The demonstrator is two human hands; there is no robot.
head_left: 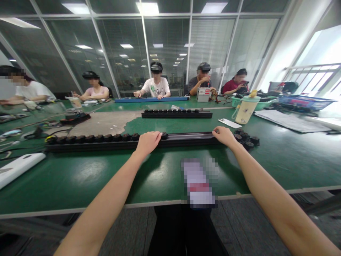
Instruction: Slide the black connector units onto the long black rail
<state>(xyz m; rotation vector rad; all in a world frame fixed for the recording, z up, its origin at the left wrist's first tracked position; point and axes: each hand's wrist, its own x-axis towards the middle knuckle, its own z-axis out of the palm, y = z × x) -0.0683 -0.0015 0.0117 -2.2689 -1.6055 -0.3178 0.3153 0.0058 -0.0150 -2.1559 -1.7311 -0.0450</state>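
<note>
A person is sitting at a green ESD-mat bench [80,185], both bare hands on a long black rail [186,139] that is lying crosswise near the bench's front edge. Left hand [149,143] is draped over the rail's near edge around mid-length, fingertips [159,134] just beside the last round black knob [164,135] of a row running off to the left. Right hand [225,136] is lying over the same rail toward its right end, fingers [215,130] on top. Grip: fingers are curled narrowly over the rail on both sides; cannot tell if either hand is actually clamping. More black knobs [245,137] are sitting in a loose cluster just past the rail's right end. A second black rail [177,114] is lying parallel, farther along the bench. A cream plastic tumbler [246,111] is standing off to the right, a white card [229,123] beside it. A pixelated object [198,183] is lying between the forearms. A co-worker in a white T-shirt [156,83] is resting both hands on a blue rail [151,100] across the bench.
</note>
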